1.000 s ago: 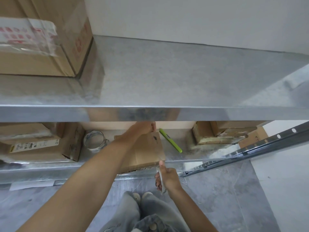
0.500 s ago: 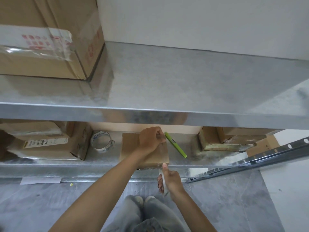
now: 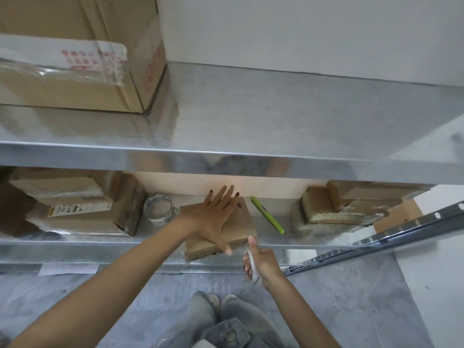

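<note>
Cardboard box under spread left hand; right hand grips white tool, perhaps cutter.

You have a taped carton at ten o'clock on the upper shelf. On the lower shelf sit a labelled box at eight o'clock, a tape roll just beside it, a green pen at five and torn boxes at four.
</note>
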The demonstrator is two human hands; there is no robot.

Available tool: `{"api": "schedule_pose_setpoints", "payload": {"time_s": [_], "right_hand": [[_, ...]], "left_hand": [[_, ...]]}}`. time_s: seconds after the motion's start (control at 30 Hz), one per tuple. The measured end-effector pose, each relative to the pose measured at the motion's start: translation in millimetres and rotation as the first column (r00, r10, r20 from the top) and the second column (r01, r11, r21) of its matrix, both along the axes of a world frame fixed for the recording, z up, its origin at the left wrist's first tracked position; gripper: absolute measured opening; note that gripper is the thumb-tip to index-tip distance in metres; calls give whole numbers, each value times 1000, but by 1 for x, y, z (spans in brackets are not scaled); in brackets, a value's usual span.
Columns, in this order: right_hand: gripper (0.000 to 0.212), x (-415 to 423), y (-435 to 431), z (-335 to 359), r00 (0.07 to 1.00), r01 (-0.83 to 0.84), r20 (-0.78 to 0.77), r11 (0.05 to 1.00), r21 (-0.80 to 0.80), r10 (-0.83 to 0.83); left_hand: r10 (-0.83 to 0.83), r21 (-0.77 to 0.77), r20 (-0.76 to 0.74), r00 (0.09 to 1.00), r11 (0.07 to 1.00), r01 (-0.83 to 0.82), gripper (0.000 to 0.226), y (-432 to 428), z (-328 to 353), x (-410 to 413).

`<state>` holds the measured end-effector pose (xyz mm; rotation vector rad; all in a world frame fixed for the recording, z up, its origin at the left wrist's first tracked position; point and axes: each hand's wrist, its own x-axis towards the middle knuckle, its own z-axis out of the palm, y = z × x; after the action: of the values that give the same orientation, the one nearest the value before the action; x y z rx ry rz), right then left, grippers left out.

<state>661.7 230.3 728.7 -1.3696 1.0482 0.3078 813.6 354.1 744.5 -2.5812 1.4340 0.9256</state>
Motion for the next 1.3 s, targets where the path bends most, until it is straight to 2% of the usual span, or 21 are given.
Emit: {"api": "schedule_pose_setpoints", "payload": {"time_s": [0.1,0.2,0.27,0.33,0.43,0.5,0.6,0.7,0.77,0.87,1.03,1.3], "right_hand": [[59,0,-7,2,999,-42,-14,999,6,42],[59,3,-14,14,993,-113,-22,993,-23,112],[60,9,-22,30,989,-144,-19,989,-18,144],[58,17,-29,52,992,-127,28,990,54,126],[51,30,-34,80,976,-125,189,988,92,106],[48,38,-32,89,957,-161,259,983,84,135],[43,41,-22,91,939,-217,294,970,105,178],[47,36,-18,81,917,-202,364,977,69,164],[48,35,-20,78,911,-171,388,984,51,138],[49,37,-16,81,919,-141,377,990,29,119],[53,27,2,79,973,-35,230,996,87,14],[58,23,10,60,987,-29,159,999,21,25]], "left_hand": [[-46,110,128,991,993,32,132,-8,2,-22],[9,69,32,999,998,-11,114,-10,9,-25],[9,12,-44,999,1000,-9,97,-8,23,-16],[23,-132,-88,996,991,-35,69,-6,40,-8],[197,-297,-78,977,931,-211,42,-2,42,-10],[297,-381,129,946,896,-229,40,0,26,-17],[318,-464,371,872,877,-123,33,-1,-2,-29],[349,-427,494,797,895,-128,30,-6,0,-25],[361,-425,572,736,898,-110,36,-8,8,-18],[360,-425,570,738,898,-110,37,-10,7,-8],[409,-468,578,706,875,-124,41,-15,0,9],[417,-499,584,696,861,-98,45,-15,-3,8]]}}
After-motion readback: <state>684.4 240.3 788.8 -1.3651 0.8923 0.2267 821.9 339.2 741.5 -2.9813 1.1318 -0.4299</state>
